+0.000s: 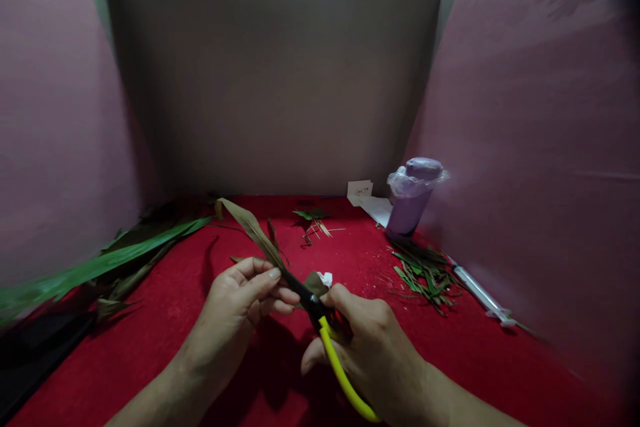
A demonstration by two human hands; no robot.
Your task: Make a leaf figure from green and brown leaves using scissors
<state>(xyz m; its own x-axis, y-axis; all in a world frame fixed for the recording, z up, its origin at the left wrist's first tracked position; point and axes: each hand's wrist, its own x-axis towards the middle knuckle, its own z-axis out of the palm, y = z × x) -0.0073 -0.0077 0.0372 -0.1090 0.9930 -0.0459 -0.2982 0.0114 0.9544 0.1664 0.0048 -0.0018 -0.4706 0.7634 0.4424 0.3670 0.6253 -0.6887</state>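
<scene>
My left hand (253, 297) pinches a long, brownish-green dried leaf (253, 230) near its lower end, and the leaf's tip slants up to the left. In my right hand (367, 327) is a pair of scissors (336, 357) with yellow handles and black blades. The blades point up and left and meet the leaf close to my left fingertips. Whether they are fully closed on it I cannot tell. A short brownish leaf piece (315, 282) shows just beyond the blades, beside a small crumpled white scrap (325, 278).
A pile of cut leaf strips (425, 273) lies right, next to a syringe (483, 293). Behind stand a purple tumbler (410, 203) with clear plastic and white cards (360, 191). Thin sticks (323, 228) lie mid-table. Long green leaves (125, 257) and a black object (45, 353) are left.
</scene>
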